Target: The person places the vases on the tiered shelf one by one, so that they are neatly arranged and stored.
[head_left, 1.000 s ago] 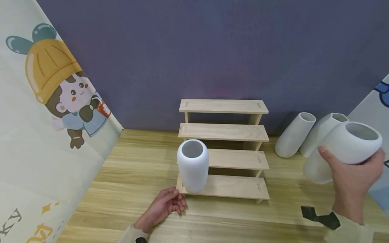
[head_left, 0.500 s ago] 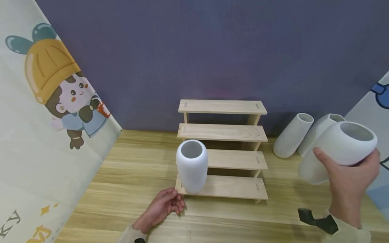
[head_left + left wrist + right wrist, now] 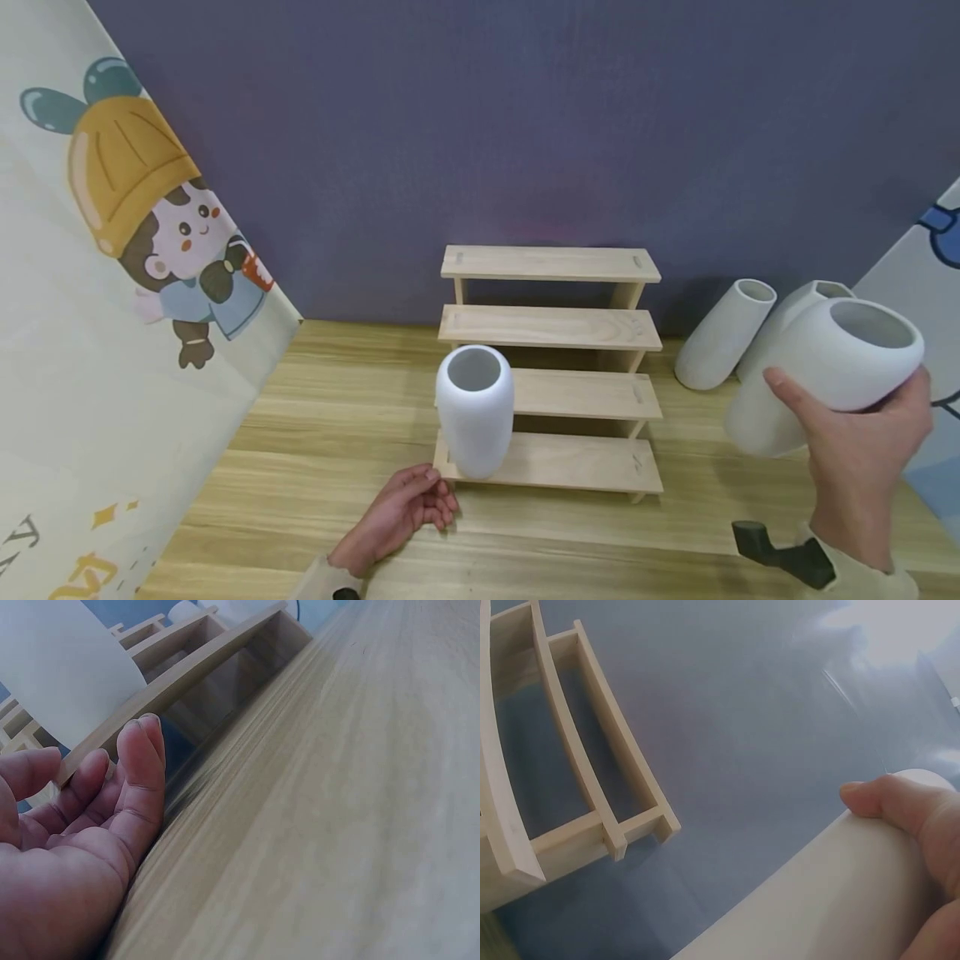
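Note:
My right hand (image 3: 862,454) grips a smooth white vase (image 3: 813,367) round its body. The vase leans, its mouth up and to the right, at the right of the head view. The right wrist view shows the thumb along the side of this vase (image 3: 817,892). A second smooth white vase (image 3: 476,425) stands upright at the left end of the lowest step of a wooden tiered display stand (image 3: 577,461). At that step's front left corner, my left hand (image 3: 405,504) pinches the board between thumb and index finger, the other fingers curling below.
Behind the held vase, a slim white vase (image 3: 723,337) and an angular-mouthed white vase (image 3: 791,312) stand on the wood-grain table (image 3: 337,400). A dark blue backdrop (image 3: 555,125) rises behind the stand. Cartoon-printed panels (image 3: 75,400) flank the table.
My right hand has drifted slightly left with the vase, which now overlaps the angular-mouthed vase more. The left hand keeps its place at the stand's corner.

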Demonstrator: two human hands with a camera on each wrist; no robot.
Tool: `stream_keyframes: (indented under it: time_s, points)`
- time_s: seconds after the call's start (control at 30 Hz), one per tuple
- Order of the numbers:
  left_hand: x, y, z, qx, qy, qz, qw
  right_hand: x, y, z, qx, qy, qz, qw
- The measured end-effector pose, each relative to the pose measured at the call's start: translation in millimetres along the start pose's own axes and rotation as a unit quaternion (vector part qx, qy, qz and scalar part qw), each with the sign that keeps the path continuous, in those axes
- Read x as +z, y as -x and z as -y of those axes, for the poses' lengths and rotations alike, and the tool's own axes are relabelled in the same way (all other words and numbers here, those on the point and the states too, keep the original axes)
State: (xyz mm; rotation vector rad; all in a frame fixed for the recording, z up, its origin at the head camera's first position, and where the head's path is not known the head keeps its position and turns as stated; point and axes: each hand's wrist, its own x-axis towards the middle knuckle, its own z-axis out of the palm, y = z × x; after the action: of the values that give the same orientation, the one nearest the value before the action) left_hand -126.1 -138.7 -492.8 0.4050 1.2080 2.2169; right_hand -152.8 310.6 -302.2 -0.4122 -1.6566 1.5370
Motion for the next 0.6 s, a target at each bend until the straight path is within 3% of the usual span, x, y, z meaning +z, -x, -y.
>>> stream_keyframes:
  time_s: [0.1, 0.33, 0.6]
  points:
    - [0.4, 0.8, -0.2, -0.003, 0.002, -0.001, 1.0, 0.4, 1.4, -0.6, 0.011, -0.007, 0.009, 0.9999]
    - [-0.6, 0.2, 0.7, 0.007, -0.003, -0.004, 1.0, 1.5, 2.0, -3.9, 0.024, -0.098, 0.029, 0.9945]
    - [-1.0, -1.7, 2.2, 0.012, -0.005, -0.002, 0.9999, 4.6, 5.9, -0.1, 0.035, -0.124, 0.045, 0.9906]
